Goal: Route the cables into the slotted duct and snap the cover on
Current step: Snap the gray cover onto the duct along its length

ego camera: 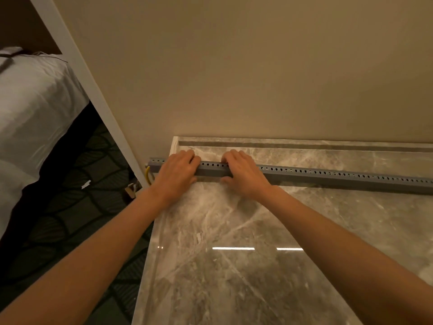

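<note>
Head view, items listed left to right.

Bed (30, 109): white rumpled linen, far left, standing on the floor.
Carpet (77, 207): dark, scale-patterned, between the bed and the tabletop. A white scrap (86, 184) lies on it, and a small tan object (130, 190) too blurred to identify.
White trim (77, 59): a slanted strip along the left edge of the beige wall (234, 66).
Yellow cable (147, 175): a short loop hanging from the left end of the duct, past the tabletop's left edge.
Slotted duct (328, 175): grey, long, with a row of holes along its upper far side. It lies flat across the far part of the tabletop, parallel to the wall, and its left end overhangs the edge. Whether a cover sits on it cannot be told.
Left hand (178, 174): grip grasping the duct near its left end, fingers curled over the far side, thumb on the near side.
Right hand (243, 174): just to the right, with the same grip clasping the duct.
Tabletop (234, 277): polished grey-brown marble, with a recessed groove along its far edge by the wall.
</note>
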`<action>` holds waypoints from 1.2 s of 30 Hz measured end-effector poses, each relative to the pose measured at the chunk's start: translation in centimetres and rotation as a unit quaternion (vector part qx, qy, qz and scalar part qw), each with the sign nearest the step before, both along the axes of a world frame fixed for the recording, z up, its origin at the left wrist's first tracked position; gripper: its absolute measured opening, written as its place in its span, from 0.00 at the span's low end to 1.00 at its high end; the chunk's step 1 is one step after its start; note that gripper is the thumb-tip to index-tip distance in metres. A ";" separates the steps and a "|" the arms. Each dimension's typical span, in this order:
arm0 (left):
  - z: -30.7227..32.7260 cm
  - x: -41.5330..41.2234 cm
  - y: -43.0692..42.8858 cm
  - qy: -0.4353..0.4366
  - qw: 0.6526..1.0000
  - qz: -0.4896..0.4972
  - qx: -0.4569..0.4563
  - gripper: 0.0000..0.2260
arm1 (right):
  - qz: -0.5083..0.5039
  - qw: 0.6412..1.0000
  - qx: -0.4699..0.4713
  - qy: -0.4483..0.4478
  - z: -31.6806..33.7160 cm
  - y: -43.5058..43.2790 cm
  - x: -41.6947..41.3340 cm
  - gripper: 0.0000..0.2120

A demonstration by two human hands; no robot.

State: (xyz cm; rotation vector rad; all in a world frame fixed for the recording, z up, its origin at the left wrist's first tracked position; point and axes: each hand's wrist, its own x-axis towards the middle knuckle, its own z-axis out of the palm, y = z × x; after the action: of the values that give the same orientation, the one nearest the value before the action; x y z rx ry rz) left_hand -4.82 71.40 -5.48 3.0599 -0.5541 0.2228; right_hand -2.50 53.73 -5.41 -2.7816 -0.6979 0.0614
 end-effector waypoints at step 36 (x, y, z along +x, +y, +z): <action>0.9 2.8 -25.5 0.180 0.979 -0.058 -0.073 0.14 | -0.335 0.938 0.090 0.016 -1.3 -25.4 -2.8 0.17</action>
State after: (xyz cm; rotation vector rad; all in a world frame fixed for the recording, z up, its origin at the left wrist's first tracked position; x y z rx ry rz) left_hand -2.05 45.94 -4.59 2.8139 -0.6544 -0.2771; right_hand -5.27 28.29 -6.74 -2.6736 0.2635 -0.0888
